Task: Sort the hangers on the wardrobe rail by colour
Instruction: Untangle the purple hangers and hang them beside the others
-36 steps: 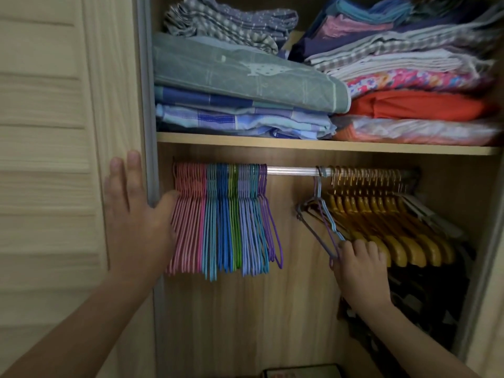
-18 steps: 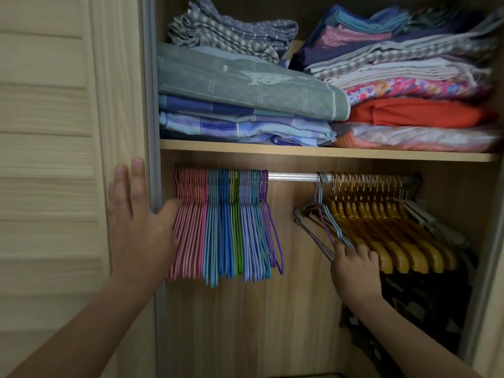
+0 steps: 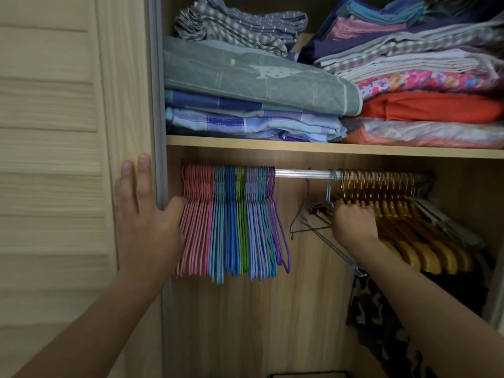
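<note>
A silver rail (image 3: 300, 173) runs under the shelf. At its left hang grouped wire hangers: pink (image 3: 195, 222), light blue (image 3: 218, 227), blue (image 3: 231, 225), green (image 3: 241, 222) and lilac to purple (image 3: 261, 227). Wooden yellow hangers (image 3: 409, 241) crowd the right end. Between the groups, my right hand (image 3: 353, 223) grips a few thin wire hangers (image 3: 313, 216); one purple hook is off the rail, a light blue hook is still on it. My left hand (image 3: 141, 214) lies flat on the wardrobe door edge, thumb touching the pink hangers.
A louvred wooden door (image 3: 54, 159) fills the left. The shelf (image 3: 327, 150) above carries stacks of folded fabric (image 3: 259, 85). A dark patterned garment (image 3: 381, 323) hangs at the lower right. A dark box edge (image 3: 308, 375) shows at the bottom.
My right hand has climbed from the hangers' lower bar to just under their hooks, and a purple hanger's hook has come off the rail. My left hand has stayed put.
</note>
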{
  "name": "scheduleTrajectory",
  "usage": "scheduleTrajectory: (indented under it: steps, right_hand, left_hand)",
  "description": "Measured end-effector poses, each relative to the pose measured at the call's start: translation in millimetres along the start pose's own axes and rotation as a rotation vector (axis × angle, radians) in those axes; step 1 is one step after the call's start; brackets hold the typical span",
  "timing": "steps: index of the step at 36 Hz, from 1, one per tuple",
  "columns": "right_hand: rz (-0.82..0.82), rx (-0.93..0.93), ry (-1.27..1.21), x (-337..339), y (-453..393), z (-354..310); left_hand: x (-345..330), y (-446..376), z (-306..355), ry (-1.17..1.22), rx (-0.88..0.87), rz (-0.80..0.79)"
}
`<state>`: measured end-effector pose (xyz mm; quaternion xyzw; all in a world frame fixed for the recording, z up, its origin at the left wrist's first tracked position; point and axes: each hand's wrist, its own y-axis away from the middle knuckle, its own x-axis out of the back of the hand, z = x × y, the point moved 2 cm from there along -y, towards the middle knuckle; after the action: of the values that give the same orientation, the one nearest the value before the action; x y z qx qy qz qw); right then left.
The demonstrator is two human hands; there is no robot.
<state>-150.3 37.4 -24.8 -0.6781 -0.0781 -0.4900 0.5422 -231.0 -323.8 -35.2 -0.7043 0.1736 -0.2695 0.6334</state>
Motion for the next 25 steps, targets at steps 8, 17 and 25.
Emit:
scheduleTrajectory:
  steps: [8, 17, 25]
  right_hand:
    - [-0.297, 0.024, -0.113, -48, 64, -7]
    - [-0.736, -0.418, -0.768, -130, 225, 20]
    - [-0.856, -0.586, -1.203, -93, 316, 39]
  left_hand:
    - [-4, 2, -2, -0.100, -0.004, -0.033]
    - [18, 77, 30, -0.028, -0.011, -0.182]
    - [31, 312, 122, 0.520, 0.764, -1.062]
